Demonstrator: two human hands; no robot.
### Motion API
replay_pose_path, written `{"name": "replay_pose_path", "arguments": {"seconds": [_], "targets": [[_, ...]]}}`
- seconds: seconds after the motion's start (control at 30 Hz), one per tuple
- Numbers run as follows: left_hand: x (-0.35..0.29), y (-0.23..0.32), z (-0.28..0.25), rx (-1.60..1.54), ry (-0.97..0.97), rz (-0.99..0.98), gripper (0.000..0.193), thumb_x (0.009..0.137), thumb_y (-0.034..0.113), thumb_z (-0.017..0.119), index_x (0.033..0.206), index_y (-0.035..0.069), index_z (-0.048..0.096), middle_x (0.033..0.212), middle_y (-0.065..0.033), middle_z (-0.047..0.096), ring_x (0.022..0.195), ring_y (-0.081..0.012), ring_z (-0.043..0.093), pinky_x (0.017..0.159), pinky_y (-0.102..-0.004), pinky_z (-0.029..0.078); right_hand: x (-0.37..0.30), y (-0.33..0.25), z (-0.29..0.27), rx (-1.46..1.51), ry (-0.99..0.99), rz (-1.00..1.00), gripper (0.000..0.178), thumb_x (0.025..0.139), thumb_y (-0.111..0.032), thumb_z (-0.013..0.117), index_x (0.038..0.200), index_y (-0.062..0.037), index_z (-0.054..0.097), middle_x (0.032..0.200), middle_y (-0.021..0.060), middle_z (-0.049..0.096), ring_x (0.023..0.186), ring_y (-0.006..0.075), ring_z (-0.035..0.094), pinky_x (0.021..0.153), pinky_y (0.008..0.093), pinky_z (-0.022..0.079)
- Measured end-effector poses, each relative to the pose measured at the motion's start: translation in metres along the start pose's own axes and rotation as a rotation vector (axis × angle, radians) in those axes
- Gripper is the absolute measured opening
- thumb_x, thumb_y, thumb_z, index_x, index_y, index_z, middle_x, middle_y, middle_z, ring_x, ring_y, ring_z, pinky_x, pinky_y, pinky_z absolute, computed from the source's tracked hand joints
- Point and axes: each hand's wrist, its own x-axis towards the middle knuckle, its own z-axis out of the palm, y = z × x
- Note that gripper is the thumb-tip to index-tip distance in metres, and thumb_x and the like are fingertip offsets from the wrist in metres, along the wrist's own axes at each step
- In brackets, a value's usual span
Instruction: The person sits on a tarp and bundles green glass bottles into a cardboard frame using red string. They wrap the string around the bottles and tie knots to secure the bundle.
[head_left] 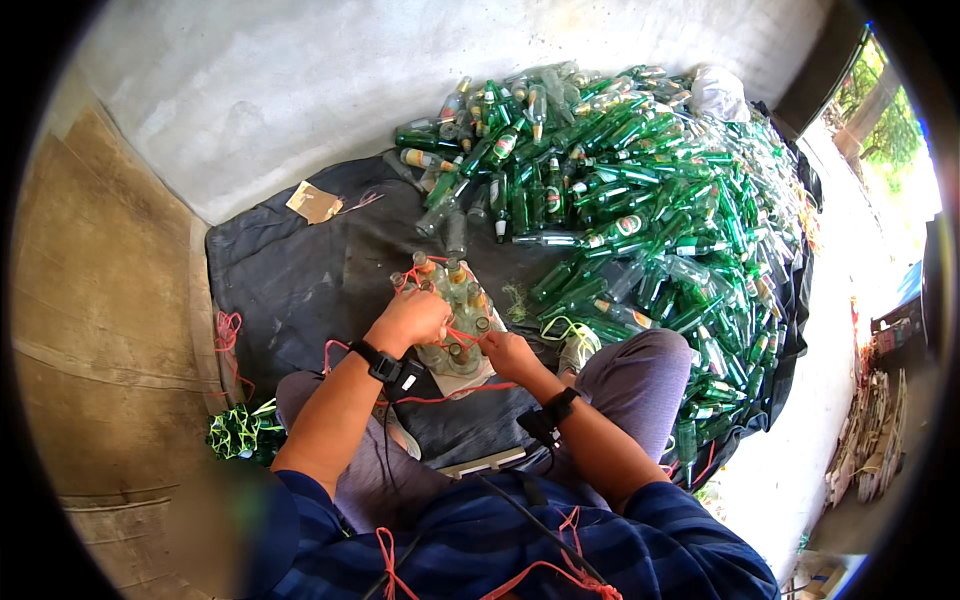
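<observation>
Several clear glass bottles [459, 363] stand upright in a tight cluster on a piece of cardboard [484, 376] in front of me. Red plastic string [463, 336] runs around and across their necks. On the left of the cluster, my left hand [418, 317] is closed with the string in its fingers. My right hand [507, 355] pinches the string at the cluster's right edge. Between the two hands the string looks drawn taut. My fingers hide some of the bottle necks.
A large heap of green and clear bottles [640, 190] fills the right and back. Under everything lies a dark tarp [290, 270]. A cardboard scrap [314, 203] rests near the wall. Green bottles bound with yellow string [245, 432] sit at left, near loose red string [228, 330].
</observation>
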Motion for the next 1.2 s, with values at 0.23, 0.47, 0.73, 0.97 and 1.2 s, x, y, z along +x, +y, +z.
{"name": "replay_pose_path", "arguments": {"seconds": [0.23, 0.47, 0.73, 0.97, 1.2], "targets": [[0.010, -0.025, 0.019, -0.110, 0.131, 0.110, 0.014, 0.078, 0.019, 0.064, 0.081, 0.007, 0.067, 0.081, -0.0176, 0.068, 0.080, -0.0382, 0.067, 0.069, -0.0489, 0.051, -0.001, -0.009, 0.012, 0.387, -0.014, 0.387, 0.030, 0.100, -0.032, 0.051, 0.097, -0.0055, 0.064, 0.083, 0.0202, 0.067, 0.082, 0.0406, 0.066, 0.072, 0.0495, 0.049], [0.011, -0.018, 0.014, -0.151, 0.144, 0.051, 0.012, 0.084, 0.013, 0.064, 0.085, 0.002, 0.065, 0.084, -0.0204, 0.067, 0.086, -0.0404, 0.065, 0.076, -0.0506, 0.051, 0.003, -0.008, 0.045, 0.498, 0.154, 0.433, 0.024, 0.097, -0.024, 0.052, 0.099, -0.0055, 0.067, 0.096, 0.0232, 0.069, 0.093, 0.0420, 0.066, 0.083, 0.0481, 0.051], [0.016, -0.030, 0.025, -0.134, 0.215, 0.100, 0.010, 0.088, 0.013, 0.062, 0.087, 0.004, 0.064, 0.085, -0.0202, 0.067, 0.087, -0.0407, 0.065, 0.075, -0.0506, 0.050, 0.000, -0.024, 0.024, 0.613, 0.140, 0.500, 0.027, 0.096, -0.029, 0.057, 0.108, -0.0092, 0.070, 0.086, 0.0155, 0.070, 0.080, 0.0304, 0.069, 0.072, 0.0427, 0.053], [0.019, -0.025, 0.022, -0.200, 0.255, 0.075, 0.011, 0.090, 0.013, 0.058, 0.088, 0.003, 0.062, 0.084, -0.0211, 0.067, 0.085, -0.0405, 0.066, 0.072, -0.0501, 0.050, 0.002, -0.031, 0.024, 0.943, 0.082, 0.649, 0.024, 0.095, -0.027, 0.062, 0.107, -0.0084, 0.071, 0.069, -0.0008, 0.059, 0.062, 0.0091, 0.054, 0.056, 0.0283, 0.043], [0.027, -0.027, 0.025, -0.308, 0.244, 0.110, 0.012, 0.090, 0.012, 0.057, 0.094, 0.003, 0.064, 0.087, -0.0202, 0.069, 0.087, -0.0391, 0.067, 0.075, -0.0474, 0.051, 0.002, -0.033, 0.022, 0.940, 0.046, 0.619, 0.025, 0.096, -0.025, 0.059, 0.111, -0.0092, 0.071, 0.071, -0.0025, 0.058, 0.064, 0.0078, 0.053, 0.057, 0.0270, 0.042]]}}
